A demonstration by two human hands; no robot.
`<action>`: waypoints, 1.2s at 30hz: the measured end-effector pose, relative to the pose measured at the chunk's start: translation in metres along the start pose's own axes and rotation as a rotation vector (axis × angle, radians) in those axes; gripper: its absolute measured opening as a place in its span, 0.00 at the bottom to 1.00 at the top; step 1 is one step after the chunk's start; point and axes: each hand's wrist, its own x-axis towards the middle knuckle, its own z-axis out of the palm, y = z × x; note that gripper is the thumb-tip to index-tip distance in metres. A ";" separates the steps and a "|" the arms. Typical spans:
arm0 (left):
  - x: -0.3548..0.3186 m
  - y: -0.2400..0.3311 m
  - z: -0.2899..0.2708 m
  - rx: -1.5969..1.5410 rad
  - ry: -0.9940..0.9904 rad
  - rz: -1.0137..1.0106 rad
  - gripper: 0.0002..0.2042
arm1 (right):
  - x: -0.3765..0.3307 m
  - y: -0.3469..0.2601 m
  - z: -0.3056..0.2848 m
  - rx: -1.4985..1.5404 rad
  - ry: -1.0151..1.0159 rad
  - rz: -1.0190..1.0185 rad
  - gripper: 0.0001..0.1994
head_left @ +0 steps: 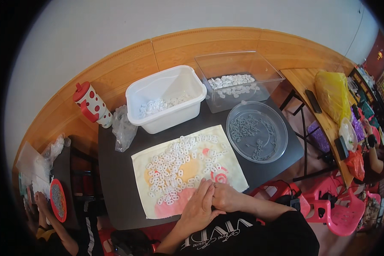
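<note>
My left hand (197, 202) and my right hand (227, 198) meet over the near edge of a pale patterned cloth (143, 160) on the dark table. Their fingers are closed and pressed against each other; whatever sits between them is hidden. Just beyond my fingers, many small white plastic pieces with two holes (168, 164) are spread over the cloth, heaped toward its left and middle. To the right, a round clear tub (281, 147) holds small grey screw-like parts (247, 126). Behind the cloth, a white basin (173, 115) contains more small white pieces (155, 106).
A clear box (239, 100) with white round pieces stands at the back right. A spotted tumbler (93, 104) and a plastic bag (123, 128) are at the back left. Another person's hands (41, 201) are near a red tray (63, 209). Pink chairs (343, 213) stand right.
</note>
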 end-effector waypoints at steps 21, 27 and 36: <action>-0.013 -0.003 -0.010 -0.215 0.355 -0.128 0.22 | 0.131 0.102 -0.213 -0.383 0.663 0.487 0.05; -0.020 -0.013 -0.012 -0.318 0.455 -0.206 0.20 | 0.106 0.048 -0.128 0.089 0.037 0.519 0.04; -0.018 -0.013 -0.010 -0.341 0.506 -0.227 0.19 | 0.075 0.070 -0.040 -0.286 -0.173 0.219 0.07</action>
